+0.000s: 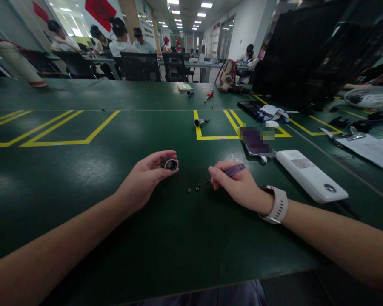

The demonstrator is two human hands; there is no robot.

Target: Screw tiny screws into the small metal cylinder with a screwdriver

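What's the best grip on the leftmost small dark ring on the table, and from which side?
Pinch the leftmost ring by its outer rim, probably from above-left: it is small, round and lies apart, with the other pieces and the purple tool to its right.

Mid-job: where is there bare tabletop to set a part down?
Two bare patches of green tabletop: left of the left hand, below the yellow tape lines; and between the bare forearms, toward the camera. Crowded: between the hands, where small dark rings lie, and right of the right hand, with a white rectangular device and clipboard.
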